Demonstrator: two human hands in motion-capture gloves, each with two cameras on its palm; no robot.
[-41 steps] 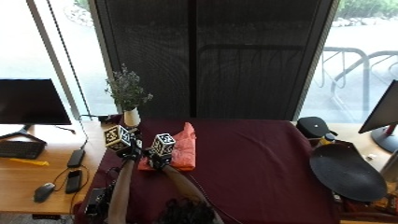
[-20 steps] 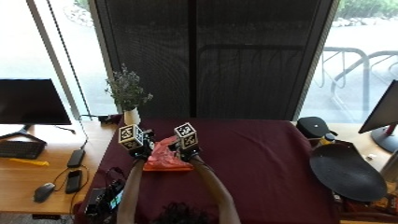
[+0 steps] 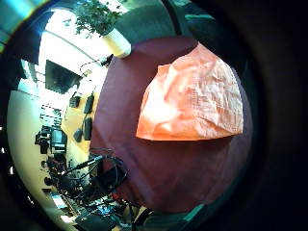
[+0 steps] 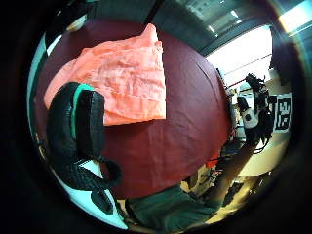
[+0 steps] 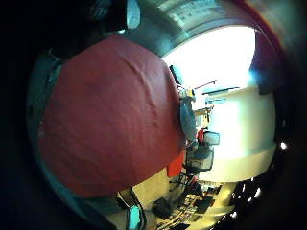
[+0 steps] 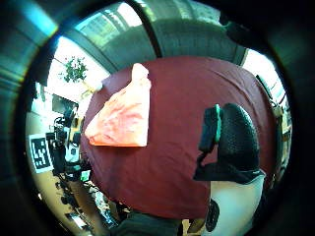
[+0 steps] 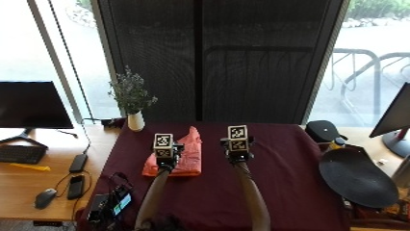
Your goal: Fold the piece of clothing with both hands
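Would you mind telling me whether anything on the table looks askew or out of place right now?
Only slightly: the orange garment lies folded on the dark red tablecloth, but one end tapers to a bunched point toward the vase, so the fold is uneven. Neither the left hand nor the right hand holds it. Nothing looks spilled or damaged.

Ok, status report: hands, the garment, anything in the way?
Left hand above the garment, holding nothing. Right hand off to its side, over bare tablecloth. Orange garment lies folded, flat. Nothing in the way.

Black gloves (image 7: 238, 155) (teal-edged), bare forearms.
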